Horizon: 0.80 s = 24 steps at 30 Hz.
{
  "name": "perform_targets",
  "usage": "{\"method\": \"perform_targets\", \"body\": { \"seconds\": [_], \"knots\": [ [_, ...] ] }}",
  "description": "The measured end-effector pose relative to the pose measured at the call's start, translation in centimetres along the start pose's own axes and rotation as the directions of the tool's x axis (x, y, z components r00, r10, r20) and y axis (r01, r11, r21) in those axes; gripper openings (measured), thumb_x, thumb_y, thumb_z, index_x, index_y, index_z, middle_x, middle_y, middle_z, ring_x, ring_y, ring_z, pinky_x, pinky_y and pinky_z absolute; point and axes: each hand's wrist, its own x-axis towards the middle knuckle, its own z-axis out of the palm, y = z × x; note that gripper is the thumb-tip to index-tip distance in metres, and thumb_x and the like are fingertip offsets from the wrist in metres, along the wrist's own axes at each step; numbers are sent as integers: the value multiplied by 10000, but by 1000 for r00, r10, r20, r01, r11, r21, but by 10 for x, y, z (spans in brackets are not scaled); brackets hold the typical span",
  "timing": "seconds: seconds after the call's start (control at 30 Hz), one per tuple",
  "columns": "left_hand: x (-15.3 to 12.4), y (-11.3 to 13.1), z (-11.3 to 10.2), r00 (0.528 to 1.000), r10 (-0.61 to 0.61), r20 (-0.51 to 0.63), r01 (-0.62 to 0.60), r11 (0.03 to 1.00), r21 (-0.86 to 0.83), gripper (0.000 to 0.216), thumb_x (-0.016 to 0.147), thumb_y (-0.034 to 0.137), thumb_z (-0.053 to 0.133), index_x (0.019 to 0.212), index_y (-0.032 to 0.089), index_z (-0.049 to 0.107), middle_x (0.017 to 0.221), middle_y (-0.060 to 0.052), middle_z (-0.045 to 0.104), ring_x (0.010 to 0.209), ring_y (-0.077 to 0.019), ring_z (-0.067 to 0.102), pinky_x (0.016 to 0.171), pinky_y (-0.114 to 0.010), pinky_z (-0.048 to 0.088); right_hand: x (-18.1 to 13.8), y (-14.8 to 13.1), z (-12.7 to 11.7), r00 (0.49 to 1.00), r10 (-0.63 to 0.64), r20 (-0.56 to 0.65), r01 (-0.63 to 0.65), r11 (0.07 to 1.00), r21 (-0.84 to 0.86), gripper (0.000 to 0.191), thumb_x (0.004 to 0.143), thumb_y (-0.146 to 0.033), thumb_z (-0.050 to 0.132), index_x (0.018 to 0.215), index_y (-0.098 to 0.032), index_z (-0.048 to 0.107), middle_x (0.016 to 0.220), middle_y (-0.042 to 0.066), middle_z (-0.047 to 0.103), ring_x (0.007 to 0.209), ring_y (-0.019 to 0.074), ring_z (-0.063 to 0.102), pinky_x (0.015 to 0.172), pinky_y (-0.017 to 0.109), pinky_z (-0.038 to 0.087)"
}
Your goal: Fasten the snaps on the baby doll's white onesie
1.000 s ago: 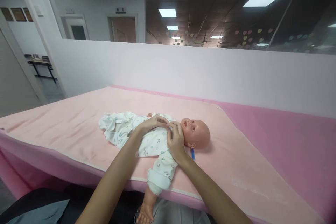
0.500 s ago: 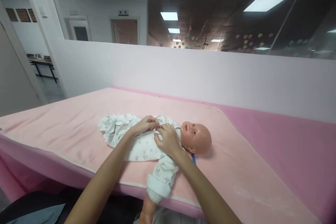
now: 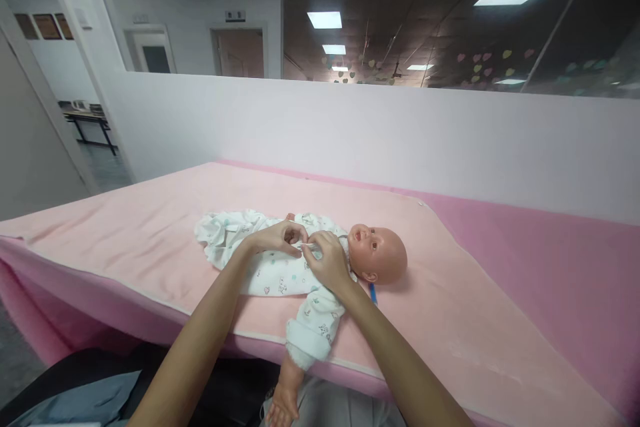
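A baby doll (image 3: 377, 252) lies on its back on a pink blanket (image 3: 125, 227), head to the right, dressed in a white printed romper (image 3: 275, 273). My left hand (image 3: 277, 237) and my right hand (image 3: 325, 261) meet over the doll's chest, fingers pinched on the romper's front edges. One doll arm in a rolled sleeve (image 3: 307, 340) hangs over the near edge of the bed, its bare hand (image 3: 283, 403) below.
A blue pen-like object (image 3: 373, 293) lies just under the doll's head. The darker pink mattress (image 3: 550, 267) extends right, against a white partition wall (image 3: 400, 133) with glass above. A doorway and a table show at far left.
My hands have moved from the doll's neck down to mid-chest along the romper's front. The view has shifted slightly.
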Motion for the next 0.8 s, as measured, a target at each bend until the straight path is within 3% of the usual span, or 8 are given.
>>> {"method": "perform_targets", "body": {
  "seconds": [0.4, 0.63, 0.8],
  "knots": [
    [4, -9, -1, 992, -30, -126, 34, 999, 25, 377, 568, 331, 724, 848, 83, 679, 449, 65, 362, 461, -32, 274, 437, -176, 198, 1, 2, 0, 999, 36, 19, -36, 999, 11, 87, 771, -225, 487, 687, -204, 475, 737, 14, 556, 752, 161, 493, 677, 270, 367],
    [4, -9, 0, 991, -42, -128, 37, 999, -38, 351, 577, 333, 727, 814, 79, 678, 521, 17, 510, 488, -42, 375, 454, -167, 263, 2, 3, 1, 999, 49, 10, -50, 998, 31, 92, 765, -225, 491, 678, -203, 473, 714, 6, 552, 725, 152, 490, 651, 258, 360],
    [3, -7, 0, 993, -21, -119, 19, 1000, -18, 334, 579, 328, 733, 806, 92, 666, 522, 23, 515, 496, -44, 389, 464, -166, 275, 1, 3, 1, 999, 50, 7, -50, 998, 31, 90, 761, -217, 493, 674, -204, 470, 705, 2, 547, 719, 151, 488, 654, 260, 359]
  ]
}}
